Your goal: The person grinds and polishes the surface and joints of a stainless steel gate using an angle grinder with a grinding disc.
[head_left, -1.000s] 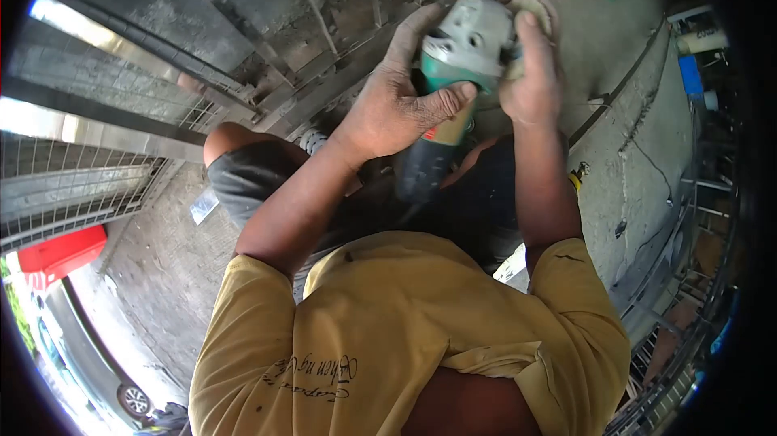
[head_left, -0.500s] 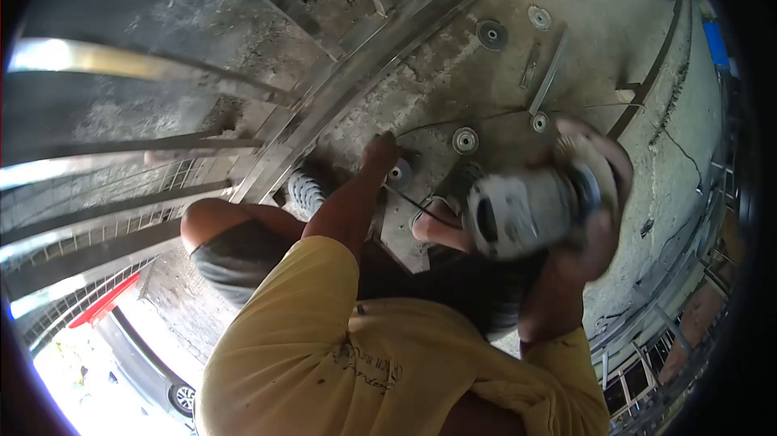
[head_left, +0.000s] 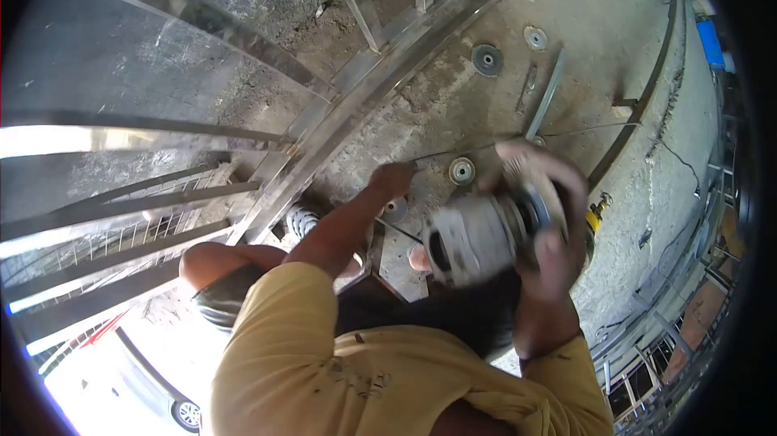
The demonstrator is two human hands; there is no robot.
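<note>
The right hand (head_left: 550,234) is wrapped around the front end of an angle grinder (head_left: 477,238), its fingers (head_left: 549,251) curled shut over the dark disc and guard, while the grey motor housing points back toward the camera; the tool is blurred, so finer detail cannot be made out. It is held in the air above the concrete floor (head_left: 583,48), over the person's lap. The left hand (head_left: 392,179) reaches down to the floor with the arm stretched out, its fingers bunched together over a small round disc (head_left: 396,209) lying just beneath it; whether they actually pinch anything cannot be told. Just beside that hand, toward the grinder, lies another round disc with a pale hub (head_left: 462,171). Farther off on the floor lie a dark grinding disc (head_left: 487,59) and a lighter flat disc (head_left: 535,37), near each other, with a flat metal bar (head_left: 546,96) lying at a slant just past them. A thin cable (head_left: 453,150) trails across the concrete between the hands and those discs. Along the floor's left edge runs a stainless steel gate frame (head_left: 364,88) with upright bars. The person wears a yellow shirt (head_left: 340,355) and sits with a bare knee (head_left: 206,262) raised on the left side
</note>
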